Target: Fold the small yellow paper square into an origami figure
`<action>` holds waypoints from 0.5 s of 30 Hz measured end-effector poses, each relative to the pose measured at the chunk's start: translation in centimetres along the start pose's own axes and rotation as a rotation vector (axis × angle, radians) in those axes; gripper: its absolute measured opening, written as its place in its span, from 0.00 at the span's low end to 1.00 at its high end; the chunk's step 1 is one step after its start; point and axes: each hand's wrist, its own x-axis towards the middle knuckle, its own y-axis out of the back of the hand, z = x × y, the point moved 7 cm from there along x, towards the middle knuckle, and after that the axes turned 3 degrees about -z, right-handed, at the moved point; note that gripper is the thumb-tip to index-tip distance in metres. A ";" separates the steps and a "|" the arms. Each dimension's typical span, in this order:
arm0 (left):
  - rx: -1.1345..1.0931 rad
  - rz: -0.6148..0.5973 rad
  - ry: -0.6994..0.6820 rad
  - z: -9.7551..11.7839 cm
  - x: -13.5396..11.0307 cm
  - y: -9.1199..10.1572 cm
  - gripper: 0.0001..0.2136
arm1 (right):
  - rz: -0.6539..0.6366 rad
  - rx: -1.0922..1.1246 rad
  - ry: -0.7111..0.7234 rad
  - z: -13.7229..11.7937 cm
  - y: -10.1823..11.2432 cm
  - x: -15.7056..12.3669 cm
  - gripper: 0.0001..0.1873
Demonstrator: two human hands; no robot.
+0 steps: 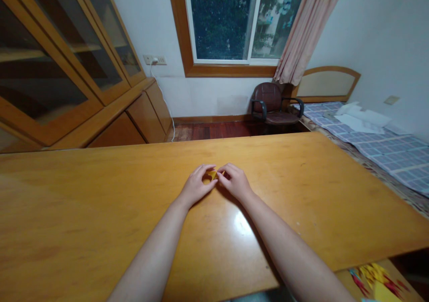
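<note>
Near the far middle of the wooden table, a small yellow piece of folded paper is pinched between my two hands. My left hand curls round its left side, with thumb and fingertips meeting on it. From the other side, the thumb and forefinger of my right hand close on its right end. Much of the paper is hidden by my fingers, so its full shape cannot be made out. Both hands are low over the tabletop.
A lower surface at the bottom right bears yellow and red pieces. Beyond the table stand a brown armchair and a bed with white sheets of paper on it. A glass-doored cabinet lines the left side.
</note>
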 end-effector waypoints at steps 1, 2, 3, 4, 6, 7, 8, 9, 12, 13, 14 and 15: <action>0.004 0.003 0.001 0.0 0.0 0.0 0.16 | 0.000 0.001 -0.002 0.0 0.0 0.0 0.04; 0.002 0.008 0.006 0.0 0.0 0.0 0.15 | -0.002 0.004 -0.005 0.0 -0.1 0.0 0.04; -0.006 0.015 0.014 -0.1 0.1 0.1 0.14 | -0.003 0.009 -0.007 0.1 -0.1 0.0 0.04; -0.018 0.020 0.027 -0.2 0.1 0.1 0.13 | -0.004 0.014 -0.010 0.1 -0.1 0.0 0.04; -0.057 0.030 0.051 -0.5 0.1 0.1 0.13 | -0.004 0.027 -0.017 0.2 -0.1 0.0 0.03; -0.078 0.035 0.061 -0.7 0.1 0.1 0.13 | -0.003 0.035 -0.021 0.3 -0.1 0.0 0.03; -0.098 0.039 0.070 -0.8 0.1 0.1 0.13 | -0.002 0.043 -0.026 0.3 -0.1 0.0 0.03; -0.115 0.044 0.079 -0.9 0.1 0.2 0.13 | -0.003 0.052 -0.032 0.3 0.0 0.0 0.02; -0.161 0.068 0.124 -1.4 0.0 0.3 0.12 | -0.002 0.079 -0.048 0.3 0.1 0.1 0.02; -0.183 0.078 0.142 -1.7 0.0 0.3 0.12 | 0.000 0.088 -0.052 0.3 0.1 0.1 0.02; -0.211 0.090 0.160 -1.9 0.0 0.3 0.13 | 0.002 0.096 -0.055 0.3 0.1 0.1 0.02; -0.246 0.101 0.178 -2.2 -0.1 0.3 0.13 | 0.004 0.104 -0.055 0.2 0.2 0.1 0.04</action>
